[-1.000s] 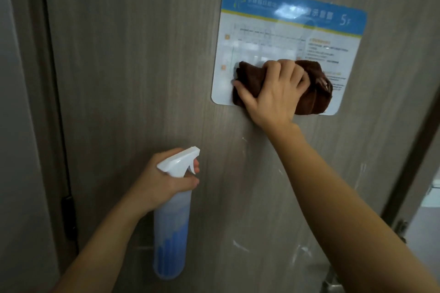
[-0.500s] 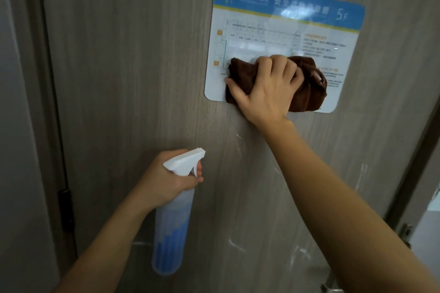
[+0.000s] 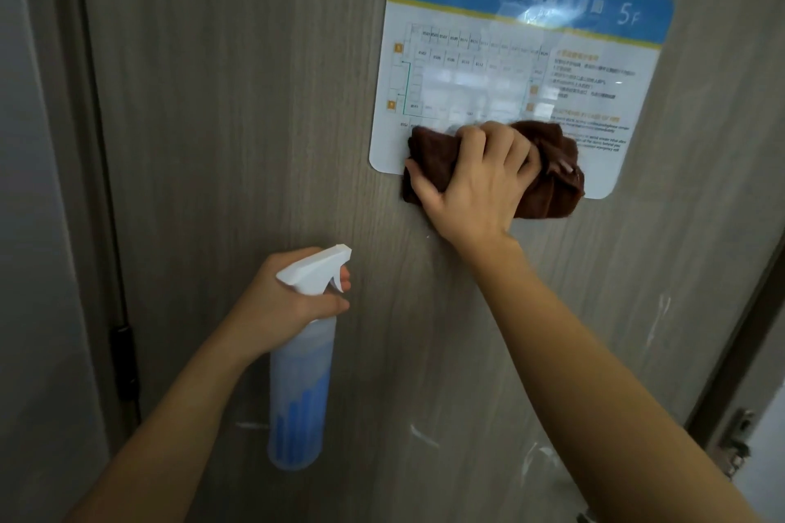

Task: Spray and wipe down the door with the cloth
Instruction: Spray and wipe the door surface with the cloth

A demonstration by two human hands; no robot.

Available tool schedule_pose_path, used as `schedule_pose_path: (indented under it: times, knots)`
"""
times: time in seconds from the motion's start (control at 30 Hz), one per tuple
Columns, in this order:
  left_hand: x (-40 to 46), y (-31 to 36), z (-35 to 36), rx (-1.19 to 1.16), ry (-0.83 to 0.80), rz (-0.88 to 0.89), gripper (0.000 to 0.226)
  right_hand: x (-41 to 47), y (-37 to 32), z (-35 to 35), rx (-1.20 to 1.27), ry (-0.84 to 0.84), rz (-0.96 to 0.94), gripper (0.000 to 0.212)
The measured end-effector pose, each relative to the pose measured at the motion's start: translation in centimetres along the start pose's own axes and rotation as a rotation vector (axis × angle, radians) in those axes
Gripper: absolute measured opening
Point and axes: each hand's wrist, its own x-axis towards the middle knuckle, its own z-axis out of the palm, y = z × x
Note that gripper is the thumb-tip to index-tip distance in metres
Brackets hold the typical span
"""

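A grey-brown wood-grain door point(image 3: 238, 106) fills the view. A blue and white floor-plan sign point(image 3: 509, 55) is stuck on its upper right. My right hand point(image 3: 471, 183) presses a bunched dark brown cloth point(image 3: 552, 174) flat against the sign's lower edge and the door just below it. My left hand point(image 3: 284, 301) holds a translucent spray bottle point(image 3: 301, 386) by its neck, lower and to the left. The bottle's white trigger head points right, and blue liquid fills its lower part.
A dark hinge strip point(image 3: 123, 352) and the door frame point(image 3: 38, 225) run down the left side. White streaks point(image 3: 424, 437) mark the lower door. At the right edge are the door's edge and a metal latch plate point(image 3: 735, 442).
My right hand has slid the cloth downward, from the middle of the sign to its bottom edge. The spray bottle has stayed about where it was.
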Motion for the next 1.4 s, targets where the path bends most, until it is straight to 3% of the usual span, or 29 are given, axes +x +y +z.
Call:
schedule_pose_path:
  times: [0.47,0.9,1.2,1.4]
  knots:
    - [-0.5,0.1,-0.8,0.085,0.015,-0.043,0.02,-14.9,0.0,0.0,0.042,-0.148,-0.151,0.061]
    - [-0.3,0.1,-1.4,0.084,0.063,-0.086,0.022,-5.3,-3.1,0.4,0.006,-0.079,0.085,0.061]
    - [-0.3,0.1,-1.4,0.078,0.067,-0.079,0.024,-16.5,-1.7,-0.5,0.09,-0.197,-0.092,0.057]
    - [-0.1,0.3,-1.8,0.085,0.075,-0.08,0.023,-14.8,-2.1,-0.4,0.1,-0.194,-0.078,0.056]
